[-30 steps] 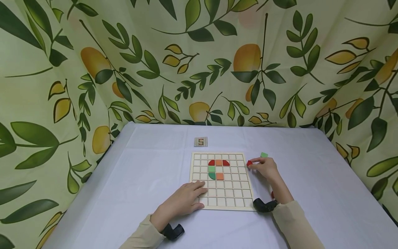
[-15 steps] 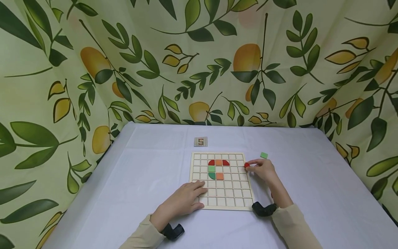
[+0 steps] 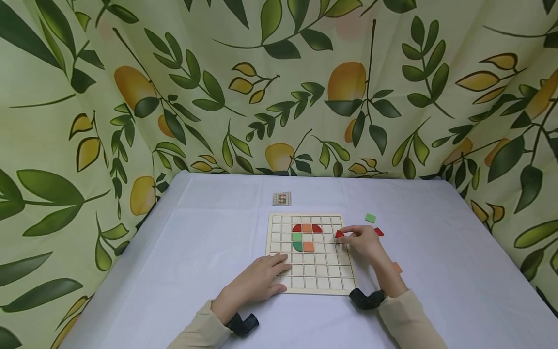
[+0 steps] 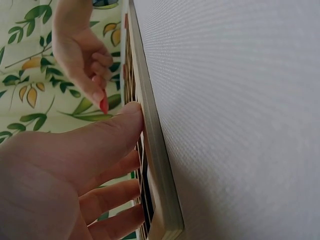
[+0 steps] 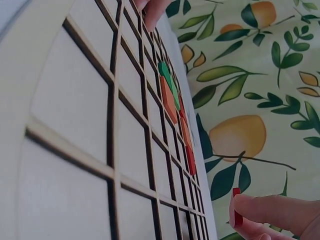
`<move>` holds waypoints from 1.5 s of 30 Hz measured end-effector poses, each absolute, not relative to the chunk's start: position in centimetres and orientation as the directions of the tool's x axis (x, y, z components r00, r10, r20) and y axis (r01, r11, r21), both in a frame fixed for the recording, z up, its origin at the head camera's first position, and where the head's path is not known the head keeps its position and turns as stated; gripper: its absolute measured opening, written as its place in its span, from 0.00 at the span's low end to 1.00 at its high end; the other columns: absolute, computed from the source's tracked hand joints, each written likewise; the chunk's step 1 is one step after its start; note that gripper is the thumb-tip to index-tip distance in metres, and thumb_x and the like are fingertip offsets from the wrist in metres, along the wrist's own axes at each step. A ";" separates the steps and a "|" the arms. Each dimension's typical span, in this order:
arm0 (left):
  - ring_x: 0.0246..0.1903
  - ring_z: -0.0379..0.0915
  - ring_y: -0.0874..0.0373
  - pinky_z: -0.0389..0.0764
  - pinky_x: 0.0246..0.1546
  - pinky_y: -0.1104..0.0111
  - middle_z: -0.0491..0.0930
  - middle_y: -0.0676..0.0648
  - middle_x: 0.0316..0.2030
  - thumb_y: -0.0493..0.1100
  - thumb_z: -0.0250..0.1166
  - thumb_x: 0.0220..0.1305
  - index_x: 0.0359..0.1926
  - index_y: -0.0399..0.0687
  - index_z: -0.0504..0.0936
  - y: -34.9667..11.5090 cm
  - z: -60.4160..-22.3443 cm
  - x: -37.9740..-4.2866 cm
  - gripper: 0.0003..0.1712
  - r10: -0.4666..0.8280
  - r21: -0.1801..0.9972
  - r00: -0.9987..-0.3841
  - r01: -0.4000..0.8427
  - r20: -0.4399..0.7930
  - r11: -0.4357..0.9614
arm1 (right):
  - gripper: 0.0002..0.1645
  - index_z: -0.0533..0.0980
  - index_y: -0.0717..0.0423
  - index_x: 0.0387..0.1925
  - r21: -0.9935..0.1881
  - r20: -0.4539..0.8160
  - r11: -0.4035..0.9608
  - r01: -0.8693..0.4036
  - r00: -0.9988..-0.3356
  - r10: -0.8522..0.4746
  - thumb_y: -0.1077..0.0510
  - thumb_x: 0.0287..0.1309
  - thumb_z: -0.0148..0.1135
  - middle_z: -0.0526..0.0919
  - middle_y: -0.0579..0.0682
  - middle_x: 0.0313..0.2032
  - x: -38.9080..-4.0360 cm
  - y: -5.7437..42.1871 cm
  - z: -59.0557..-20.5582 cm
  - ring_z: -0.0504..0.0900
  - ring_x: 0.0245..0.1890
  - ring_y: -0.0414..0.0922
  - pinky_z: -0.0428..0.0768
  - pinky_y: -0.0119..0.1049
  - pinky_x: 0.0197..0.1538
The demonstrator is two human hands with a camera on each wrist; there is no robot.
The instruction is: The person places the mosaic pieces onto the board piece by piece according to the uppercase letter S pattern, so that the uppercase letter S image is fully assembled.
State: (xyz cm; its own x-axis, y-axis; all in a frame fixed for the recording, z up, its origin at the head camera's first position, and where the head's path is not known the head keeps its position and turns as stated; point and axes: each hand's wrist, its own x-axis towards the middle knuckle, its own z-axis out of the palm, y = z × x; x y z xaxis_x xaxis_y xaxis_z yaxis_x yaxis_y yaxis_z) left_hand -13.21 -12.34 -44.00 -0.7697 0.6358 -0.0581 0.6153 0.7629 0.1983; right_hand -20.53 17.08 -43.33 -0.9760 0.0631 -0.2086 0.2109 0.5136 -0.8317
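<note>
R hand point(image 3: 366, 241) pinches small flat red pc point(image 3: 339, 234) btwn thumb & fingertips, other fingers curled in per L wrist view; pc's full outline can't tell, partly covered. Vs 1.0 s ago, when the pc was off the board's R side, hand + pc have moved L; pc now over rightmost col of pale wooden-looking grid board point(image 3: 321, 269), w/ a gap to the board in both wrist views. L hand point(image 3: 261, 274) unchanged: on board's lower L edge, thumb on rim, fingers slightly spread. Pcs on board same as before: two red curved-edge pcs point(image 3: 317, 228) w/ orange square between, light green square point(image 3: 297, 237) below the L one, then dark green curved-edge pc point(image 3: 297, 246) beside second orange square point(image 3: 308, 247). Loose red pc point(image 3: 379, 231) by R hand's outer side and loose orange pc point(image 3: 397, 267) by R forearm now showing; loose light green square point(image 3: 370, 218) stayed beyond R hand.
</note>
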 end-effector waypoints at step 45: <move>0.70 0.67 0.45 0.71 0.68 0.54 0.71 0.43 0.69 0.51 0.65 0.69 0.66 0.45 0.77 -12.3 -43.7 -13.0 0.29 0.645 0.198 -0.762 0.624 -0.058 0.756 | 0.13 0.86 0.66 0.43 -0.816 -0.144 0.575 0.062 -0.985 -0.097 0.67 0.54 0.72 0.67 0.47 0.19 -19.9 13.3 -44.7 0.64 0.24 0.43 0.61 0.29 0.25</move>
